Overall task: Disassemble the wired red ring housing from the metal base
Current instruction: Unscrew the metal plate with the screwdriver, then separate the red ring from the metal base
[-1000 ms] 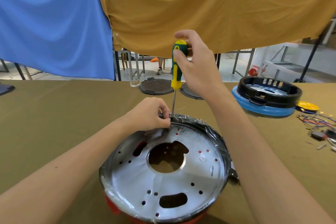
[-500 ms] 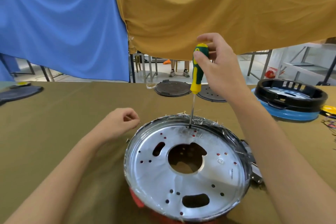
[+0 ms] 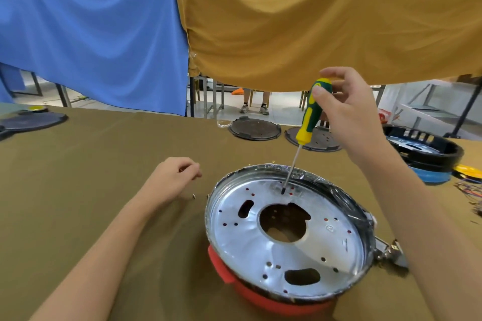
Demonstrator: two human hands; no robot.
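Note:
The round silver metal base lies upside down on the table, with the red ring housing showing under its near edge. My right hand grips the green and yellow handle of a screwdriver. Its tip touches the plate at a hole near the far rim. My left hand hovers low over the table left of the base, fingers loosely curled, with nothing seen in them. A small screw lies on the cloth just beside it.
Two dark round lids lie behind the base. A black ring on a blue ring stands at the right, with loose wires near it. A metal latch sticks out of the base's right side. Another dark lid lies far left.
My left hand left the base's far rim and moved left onto the table, where a screw now lies. The screwdriver stays at the far rim, tilted slightly more.

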